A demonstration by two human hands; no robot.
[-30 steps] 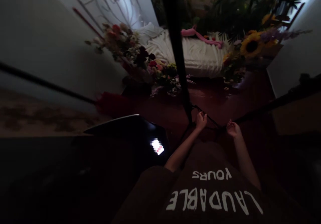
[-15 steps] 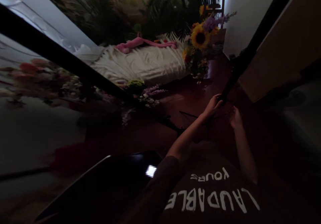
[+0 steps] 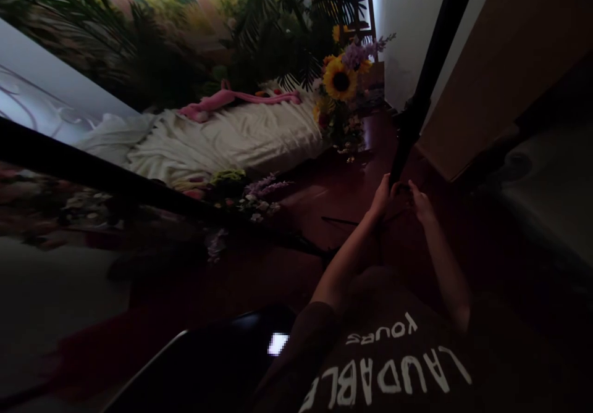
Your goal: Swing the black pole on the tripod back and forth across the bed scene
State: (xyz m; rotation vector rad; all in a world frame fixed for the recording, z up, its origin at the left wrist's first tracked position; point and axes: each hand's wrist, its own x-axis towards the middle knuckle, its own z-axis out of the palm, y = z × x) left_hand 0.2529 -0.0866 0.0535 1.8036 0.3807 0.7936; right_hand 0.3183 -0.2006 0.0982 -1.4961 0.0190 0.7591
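My left hand (image 3: 380,197) is closed around the lower part of a black pole (image 3: 428,61), which rises steeply to the upper right and has a thicker joint along it. Just right of the pole is my right hand (image 3: 420,202), its fingers bent toward the pole and partly apart. Darkness hides whether those fingertips touch the pole or a small part on it. Thin dark legs (image 3: 340,221) spread near the floor below my hands. A second black pole (image 3: 162,197) slants across the left side, its lower end near my left forearm.
A white-draped bench (image 3: 259,135) carries a pink plush toy (image 3: 213,102). Sunflowers (image 3: 340,81) and purple blooms stand at its right end, and more flowers (image 3: 259,200) lie in front. A large brown panel (image 3: 467,86) leans at right. A dark glossy surface (image 3: 208,351) lies lower left.
The upright pole now leans less to the right, with my left hand still around it. My right hand has come left, closer to the pole. The camera view has shifted right and slightly up.
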